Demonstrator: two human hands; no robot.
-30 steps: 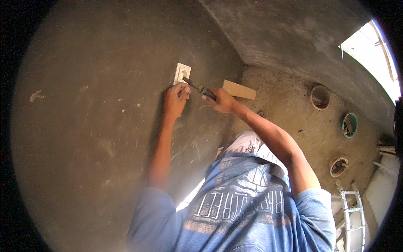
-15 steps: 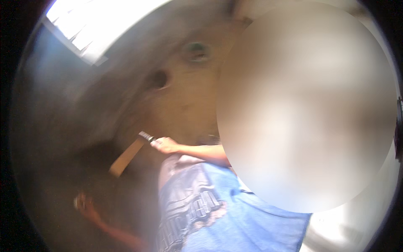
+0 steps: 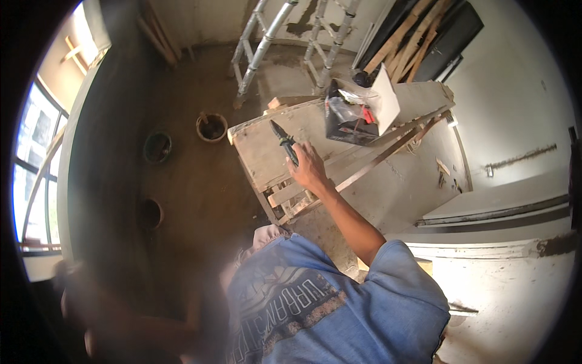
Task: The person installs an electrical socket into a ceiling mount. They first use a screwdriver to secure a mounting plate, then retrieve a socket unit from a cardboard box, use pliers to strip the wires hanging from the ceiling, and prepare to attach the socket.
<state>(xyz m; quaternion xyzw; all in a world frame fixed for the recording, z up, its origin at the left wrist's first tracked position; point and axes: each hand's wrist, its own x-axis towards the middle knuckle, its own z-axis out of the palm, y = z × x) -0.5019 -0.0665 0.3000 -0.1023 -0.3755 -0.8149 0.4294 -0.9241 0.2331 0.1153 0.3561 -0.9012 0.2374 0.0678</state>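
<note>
Over the near left part of a wooden bench [image 3: 251, 159], my right hand [image 3: 310, 168] has its fingers closed around the handle of a black pointed tool with yellow-green bands [image 3: 282, 137]. The tool's tip points away and to the left; I cannot make out its exact kind. At the lower left, my left hand [image 3: 74, 293] is smeared by motion and apart from the bench. Its fingers and anything in them cannot be made out.
An open black box [image 3: 344, 128] with plastic and a red item stands on the bench. Behind are a metal ladder [image 3: 265, 45] and leaning planks [image 3: 407, 45]. Buckets [image 3: 212, 128] stand on the floor to the left, below a window [image 3: 42, 151].
My view has swung round to the bench. My right hand, earlier near a blurred pale strip with a dark-and-light end, now grips the black tool. My left hand has moved left in view.
</note>
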